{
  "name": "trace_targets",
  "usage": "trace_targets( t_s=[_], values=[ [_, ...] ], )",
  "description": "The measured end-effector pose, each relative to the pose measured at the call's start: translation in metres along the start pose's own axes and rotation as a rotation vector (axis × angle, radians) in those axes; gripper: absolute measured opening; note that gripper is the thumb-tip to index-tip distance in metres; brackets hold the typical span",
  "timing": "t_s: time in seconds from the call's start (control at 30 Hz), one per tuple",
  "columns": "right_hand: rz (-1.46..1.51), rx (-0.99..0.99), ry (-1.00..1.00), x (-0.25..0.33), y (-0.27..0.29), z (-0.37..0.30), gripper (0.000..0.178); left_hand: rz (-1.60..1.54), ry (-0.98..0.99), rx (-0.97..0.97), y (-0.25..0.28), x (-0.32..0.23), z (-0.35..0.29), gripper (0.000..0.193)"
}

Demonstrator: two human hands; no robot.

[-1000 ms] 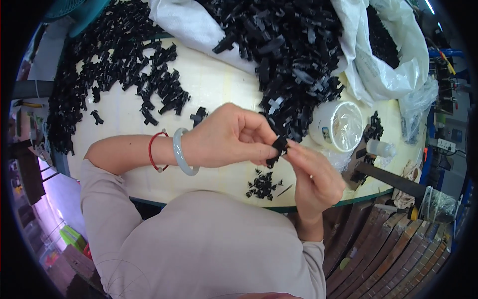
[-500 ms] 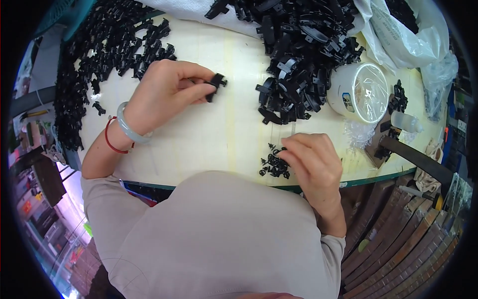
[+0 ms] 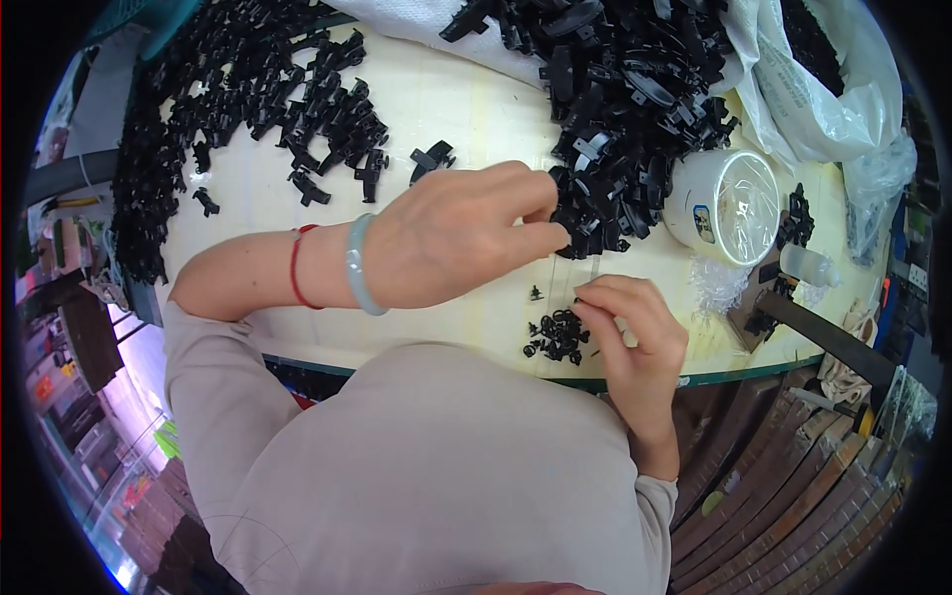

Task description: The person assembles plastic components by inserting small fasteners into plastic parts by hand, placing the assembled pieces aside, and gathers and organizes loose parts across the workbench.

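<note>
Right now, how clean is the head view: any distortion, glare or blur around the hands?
Head view: strong fisheye bend with a black rim, and the table edge curves. Lighting is even, shadows soft. Glare sits on the clear film over the white tub. The left hand at the big black parts pile and the right hand by the small pieces look sharp.

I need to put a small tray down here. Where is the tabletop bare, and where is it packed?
Bare cream tabletop runs between the spread of black plastic clips at far left and the big heap of black plastic parts, and along the near edge under the left hand. Crowded: around the white round tub and the small pile of black pieces by the right hand.
</note>
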State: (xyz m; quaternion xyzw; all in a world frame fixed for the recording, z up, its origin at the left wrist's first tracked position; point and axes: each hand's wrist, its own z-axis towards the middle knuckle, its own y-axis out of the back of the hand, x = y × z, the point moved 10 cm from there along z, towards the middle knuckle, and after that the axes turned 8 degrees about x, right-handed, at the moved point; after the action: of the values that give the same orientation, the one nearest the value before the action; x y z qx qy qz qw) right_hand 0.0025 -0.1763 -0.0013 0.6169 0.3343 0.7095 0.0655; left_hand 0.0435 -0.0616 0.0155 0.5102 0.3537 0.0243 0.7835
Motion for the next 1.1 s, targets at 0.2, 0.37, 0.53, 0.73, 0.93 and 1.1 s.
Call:
trace_targets(
  t_s=[0.2,0.37,0.53,0.73,0.93,1.1],
  values=[
    [1.168,-0.146,-0.358,-0.055,-0.007,-0.022,0.02,0.059,-0.036,0.05,-0.019,-0.002,0.003,0.022],
    [1.274,-0.137,-0.352,-0.056,-0.009,-0.025,0.022,0.03,-0.008,0.016,-0.02,0.002,0.003,0.02],
    [1.14,-0.199,-0.373,-0.055,-0.006,-0.026,0.022,-0.03,-0.048,-0.025,-0.013,0.001,0.002,0.02],
    [-0.214,-0.009,0.169,0.028,-0.004,-0.001,0.02,-0.348,0.032,-0.175,0.026,0.016,0.013,0.015],
    [-0.433,0.14,0.251,0.029,-0.039,0.009,0.027,-0.621,0.133,-0.01,0.015,0.037,0.016,0.01],
    [-0.095,0.021,0.103,0.015,-0.018,0.015,0.021,-0.931,0.266,0.095,-0.005,0.048,0.004,0.01]
  ],
)
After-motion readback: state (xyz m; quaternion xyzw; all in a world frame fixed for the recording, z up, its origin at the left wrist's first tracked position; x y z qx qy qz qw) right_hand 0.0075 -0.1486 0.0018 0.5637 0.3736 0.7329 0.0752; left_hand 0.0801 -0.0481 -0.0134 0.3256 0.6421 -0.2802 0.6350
